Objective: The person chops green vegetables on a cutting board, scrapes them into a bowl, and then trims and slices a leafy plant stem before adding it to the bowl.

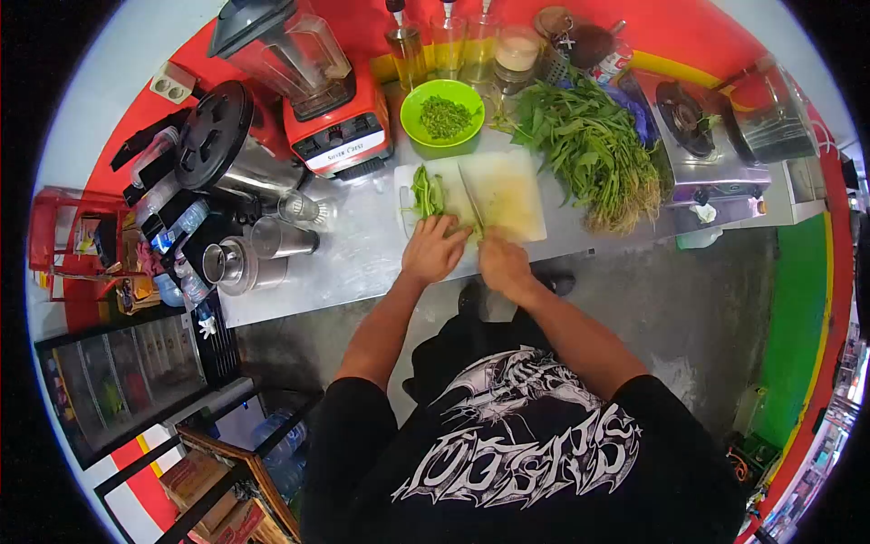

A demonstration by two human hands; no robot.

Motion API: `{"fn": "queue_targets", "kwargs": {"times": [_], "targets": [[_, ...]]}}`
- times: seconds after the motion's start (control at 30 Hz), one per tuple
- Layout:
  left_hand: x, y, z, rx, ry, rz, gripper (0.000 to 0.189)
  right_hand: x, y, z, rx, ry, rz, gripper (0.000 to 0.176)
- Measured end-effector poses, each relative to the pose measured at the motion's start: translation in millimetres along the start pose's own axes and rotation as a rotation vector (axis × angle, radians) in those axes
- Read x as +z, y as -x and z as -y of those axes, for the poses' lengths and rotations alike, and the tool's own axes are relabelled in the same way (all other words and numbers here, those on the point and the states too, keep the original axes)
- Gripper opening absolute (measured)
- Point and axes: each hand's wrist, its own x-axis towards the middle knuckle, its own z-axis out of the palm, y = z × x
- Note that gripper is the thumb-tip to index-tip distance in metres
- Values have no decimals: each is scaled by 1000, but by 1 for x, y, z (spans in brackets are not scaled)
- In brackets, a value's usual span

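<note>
A white cutting board [517,199] lies on the metal counter. On its left part is a small bunch of leafy greens [424,189]. My left hand [435,249] presses down on the lower end of the greens, its fingers bent over them and close to the blade. At the board's near edge my right hand [504,265] is closed round the handle of a kitchen knife [469,192], and the blade points away from me across the board. Behind the board stands a lime-green bowl [441,150] with chopped greens [445,118] in it.
Right of the board lies a large bunch of leafy greens with roots [594,150], beside a gas stove [725,177]. A red blender [340,136] stands at the back left, with metal cups [283,239] nearer. Several bottles [448,43] line the back wall.
</note>
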Motion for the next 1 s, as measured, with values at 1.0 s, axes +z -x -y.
{"fn": "queue_targets", "kwargs": {"times": [1.0], "targets": [[1,0,1,36,37,-43,36,16,-2,8,-78,28,-146,19]]}}
